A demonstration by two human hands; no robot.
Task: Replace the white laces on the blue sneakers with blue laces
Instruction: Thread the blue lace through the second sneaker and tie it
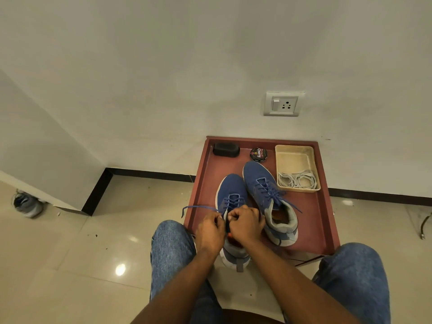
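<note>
Blue laces (230,202) cross the left sneaker (231,195), ends seemingly pinched by both hands.

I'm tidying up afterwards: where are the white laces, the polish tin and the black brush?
white laces (298,180), head view, middle of the bundle
polish tin (258,154), head view, lid centre
black brush (226,149), head view, top face

The person wears blue denim jeans (171,251), faded and mottled across both knees, with a visible seam along the left leg. Both forearms are bare, with no sleeves, watch or rings showing on the left hand (209,230) or right hand (245,224).
</note>
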